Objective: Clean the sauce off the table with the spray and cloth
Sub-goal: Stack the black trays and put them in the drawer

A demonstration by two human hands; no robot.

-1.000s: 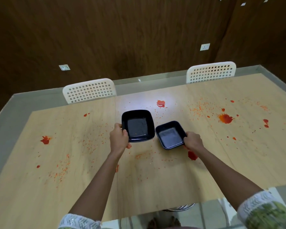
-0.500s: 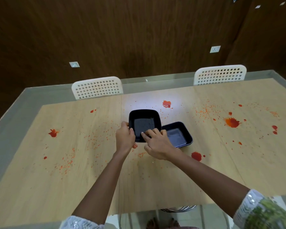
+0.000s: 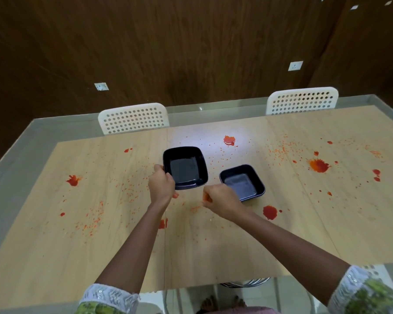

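Red sauce splatters (image 3: 269, 211) lay across the pale wood-grain bench (image 3: 304, 223); left hand (image 3: 161, 186) gripped one black square plastic tray (image 3: 185, 167), right hand (image 3: 220, 199) curled and seemingly empty beside the second (image 3: 242, 182), so both trays probably wanted lifting level and clear before any wiping; spray and cloth not in view.

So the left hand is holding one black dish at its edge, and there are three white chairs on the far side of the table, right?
Not quite. The head view shows two white chairs on the far side of the table, not three. The rest holds: the left hand grips the edge of one black dish.
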